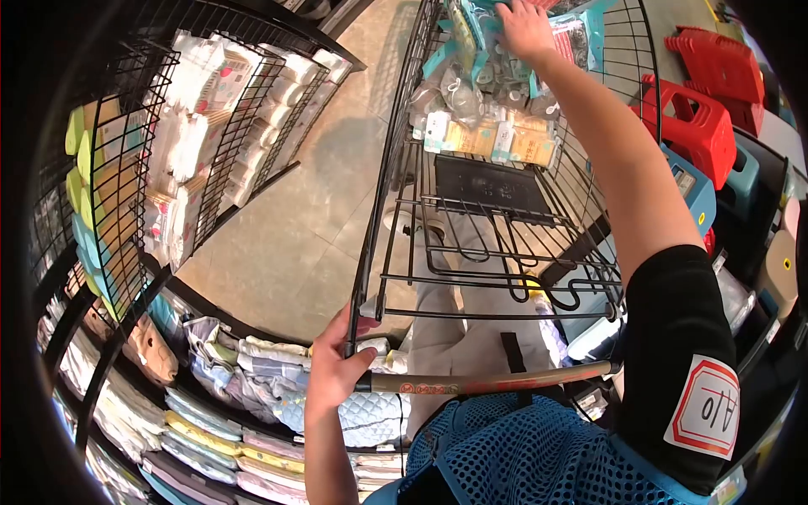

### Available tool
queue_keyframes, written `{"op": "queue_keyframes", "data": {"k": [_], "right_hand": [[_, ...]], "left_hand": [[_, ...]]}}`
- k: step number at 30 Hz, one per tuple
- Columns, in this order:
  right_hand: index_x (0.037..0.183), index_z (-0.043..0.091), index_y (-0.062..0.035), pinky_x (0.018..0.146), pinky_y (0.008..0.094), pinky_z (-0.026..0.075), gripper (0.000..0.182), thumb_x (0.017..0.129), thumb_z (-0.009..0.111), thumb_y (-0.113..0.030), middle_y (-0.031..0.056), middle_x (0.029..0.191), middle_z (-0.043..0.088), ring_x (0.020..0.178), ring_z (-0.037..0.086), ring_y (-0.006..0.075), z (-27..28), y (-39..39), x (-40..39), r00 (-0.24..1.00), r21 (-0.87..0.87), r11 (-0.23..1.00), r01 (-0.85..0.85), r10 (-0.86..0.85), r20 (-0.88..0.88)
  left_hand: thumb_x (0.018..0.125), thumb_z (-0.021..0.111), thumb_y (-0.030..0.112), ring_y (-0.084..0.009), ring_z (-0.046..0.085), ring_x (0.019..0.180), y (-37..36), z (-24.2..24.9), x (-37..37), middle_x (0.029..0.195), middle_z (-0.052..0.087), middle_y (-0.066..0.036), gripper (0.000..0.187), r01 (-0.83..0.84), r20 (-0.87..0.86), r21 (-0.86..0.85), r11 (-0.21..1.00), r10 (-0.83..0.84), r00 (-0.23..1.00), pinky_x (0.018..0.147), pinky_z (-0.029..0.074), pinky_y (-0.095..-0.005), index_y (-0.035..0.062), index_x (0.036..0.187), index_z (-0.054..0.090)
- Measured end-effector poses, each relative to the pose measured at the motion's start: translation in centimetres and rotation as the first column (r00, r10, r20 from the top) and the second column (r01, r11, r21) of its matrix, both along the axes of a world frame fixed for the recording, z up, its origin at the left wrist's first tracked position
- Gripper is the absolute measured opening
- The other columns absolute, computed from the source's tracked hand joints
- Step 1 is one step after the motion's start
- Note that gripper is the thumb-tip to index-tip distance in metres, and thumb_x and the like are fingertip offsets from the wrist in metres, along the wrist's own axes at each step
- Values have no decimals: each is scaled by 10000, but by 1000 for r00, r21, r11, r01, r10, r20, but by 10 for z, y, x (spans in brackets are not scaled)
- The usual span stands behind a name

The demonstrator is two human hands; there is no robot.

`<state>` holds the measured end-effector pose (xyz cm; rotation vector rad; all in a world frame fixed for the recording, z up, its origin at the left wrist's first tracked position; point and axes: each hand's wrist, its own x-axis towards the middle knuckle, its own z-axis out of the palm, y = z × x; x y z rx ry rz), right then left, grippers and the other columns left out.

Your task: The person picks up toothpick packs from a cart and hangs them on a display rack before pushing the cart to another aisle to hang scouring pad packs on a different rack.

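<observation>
My left hand (pixel 335 360) is closed around the black frame of the wire shopping cart (pixel 497 316), at its left corner beside the handle bar (pixel 488 379). At the far end of the cart, my right hand (pixel 528 32) rests among clear bags with teal edges (pixel 488 38), its fingers bent over one of them; the top edge of the view cuts the fingertips close. Under and in front of that hand lie several clear bags of grey items (pixel 463 91). A row of small yellow-and-white packs (pixel 484 139) sits nearer to me.
On the left stands a wire rack (pixel 181 143) with white and green packages. Folded textiles (pixel 227 454) fill the lower-left shelves. Red plastic stools (pixel 699 126) and blue ones (pixel 690 185) line the right side. Tiled floor (pixel 295 227) lies between rack and cart.
</observation>
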<state>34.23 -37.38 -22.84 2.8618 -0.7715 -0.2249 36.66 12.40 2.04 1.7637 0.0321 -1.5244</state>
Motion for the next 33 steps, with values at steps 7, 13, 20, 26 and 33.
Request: {"op": "queue_keyframes", "data": {"k": [7,13,20,26,33], "right_hand": [[1014,577,-102,756,400,493,228,800,585,-181,128,966,589,918,588,303,39,46,-39,940,327,935,-140,21,342],[1256,477,-155,772,455,513,446,812,518,-136,173,1049,605,892,628,342,5,136,-66,968,765,630,-134,248,-35],[1414,309,-164,867,454,478,648,808,537,-162,229,1157,566,1039,574,352,-62,104,-2,999,662,750,6,22,-34],[1299,462,-119,916,450,452,521,797,569,-210,212,1107,597,1049,580,327,-72,67,18,982,756,653,57,-174,77],[1013,531,-68,725,472,508,254,799,595,-190,192,909,589,849,622,366,36,115,-97,989,620,785,20,77,-129]], "left_hand": [[665,591,-98,-163,557,1048,-2,0,-2,1184,557,-79,751,-55,4,-30,998,55,998,945,415,-306,27,1381,403],[665,589,-111,-162,556,1054,-3,-1,-4,1188,559,-77,747,-44,8,-2,999,44,999,954,412,-310,35,1376,413],[657,571,-144,-176,542,1088,1,0,-7,1216,541,-81,750,-101,-42,18,995,102,994,969,402,-303,25,1370,415],[648,567,-139,-177,535,1087,-1,0,-7,1250,520,-79,763,-114,-53,15,993,114,992,972,400,-310,25,1376,406],[653,581,-117,-172,536,1070,-5,-1,-8,1288,496,-80,797,-86,-44,-63,994,84,996,979,396,-318,49,1404,374]]}}
